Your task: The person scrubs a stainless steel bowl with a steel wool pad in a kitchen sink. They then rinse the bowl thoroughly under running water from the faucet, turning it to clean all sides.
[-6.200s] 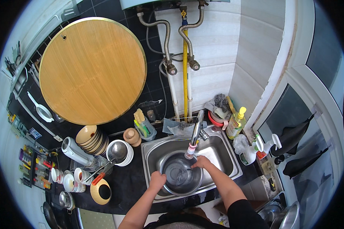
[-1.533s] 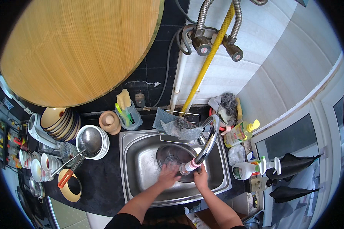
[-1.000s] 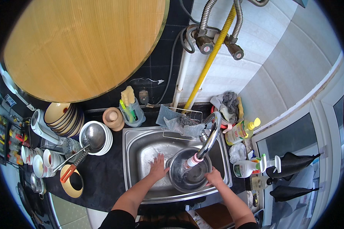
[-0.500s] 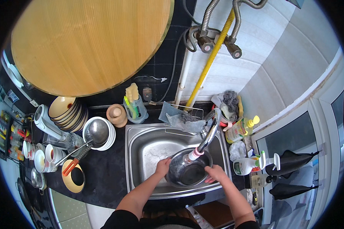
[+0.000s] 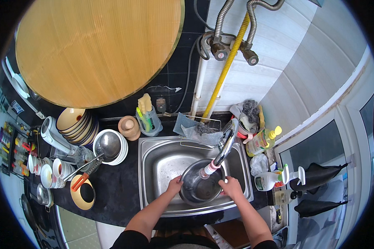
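Observation:
A round metal basin (image 5: 201, 194) sits tilted slightly within the stainless steel sink (image 5: 158, 166). My left hand (image 5: 175, 186) grips its left rim, while the fingers of my right hand (image 5: 231, 186) are closed on the right rim. Over the basin's mouth hangs the curved chrome faucet (image 5: 225, 150), its pinkish-white nozzle pointing down inside. Something wet and shiny shows at the bottom of the basin; whether water is flowing is hard to make out.
Behind the sink stands a wire rack (image 5: 199, 129) with scrubbing cloths. Spray and soap bottles (image 5: 266, 181) line the right side. Stacked bowls (image 5: 77, 124), a ladle (image 5: 109, 145) on white bowls and a wooden mortar (image 5: 129, 126) occupy the left counter.
The basin has shifted slightly left and levelled out, with both hands still on its rim. My right hand has moved a little left and up. The whole view has shifted slightly.

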Available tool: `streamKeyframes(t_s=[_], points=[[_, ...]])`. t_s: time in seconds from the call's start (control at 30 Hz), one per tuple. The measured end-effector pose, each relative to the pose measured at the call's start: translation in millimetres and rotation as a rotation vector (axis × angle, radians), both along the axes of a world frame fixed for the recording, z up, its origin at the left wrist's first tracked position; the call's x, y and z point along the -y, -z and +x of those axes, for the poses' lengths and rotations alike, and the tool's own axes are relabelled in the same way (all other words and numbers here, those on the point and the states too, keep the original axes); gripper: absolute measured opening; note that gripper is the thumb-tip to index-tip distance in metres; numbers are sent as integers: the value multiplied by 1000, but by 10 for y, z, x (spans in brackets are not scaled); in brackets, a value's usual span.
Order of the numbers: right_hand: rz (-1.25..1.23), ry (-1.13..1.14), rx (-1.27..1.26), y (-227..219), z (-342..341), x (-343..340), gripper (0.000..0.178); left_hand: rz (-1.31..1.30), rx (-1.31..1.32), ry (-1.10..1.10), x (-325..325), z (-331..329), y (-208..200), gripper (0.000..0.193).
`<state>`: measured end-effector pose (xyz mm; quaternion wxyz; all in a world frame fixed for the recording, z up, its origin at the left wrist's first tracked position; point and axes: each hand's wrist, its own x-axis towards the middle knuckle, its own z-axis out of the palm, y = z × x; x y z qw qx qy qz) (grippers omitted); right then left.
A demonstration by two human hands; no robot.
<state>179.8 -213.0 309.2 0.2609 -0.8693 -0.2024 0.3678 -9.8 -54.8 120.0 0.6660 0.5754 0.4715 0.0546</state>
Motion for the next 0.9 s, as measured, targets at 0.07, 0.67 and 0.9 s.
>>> streamKeyframes(t_s=[0.07,0.67,0.9], points=[[-39,65,-137,40,84,-40,47,53,43,-7,-3,59,1,39],[-119,-227,-146,1153,-17,137,62,-163,30,-166,-256,24,-1078,51],[165,-777,668,977,-473,-632,87,-261,207,-117,-121,62,-1004,53]])
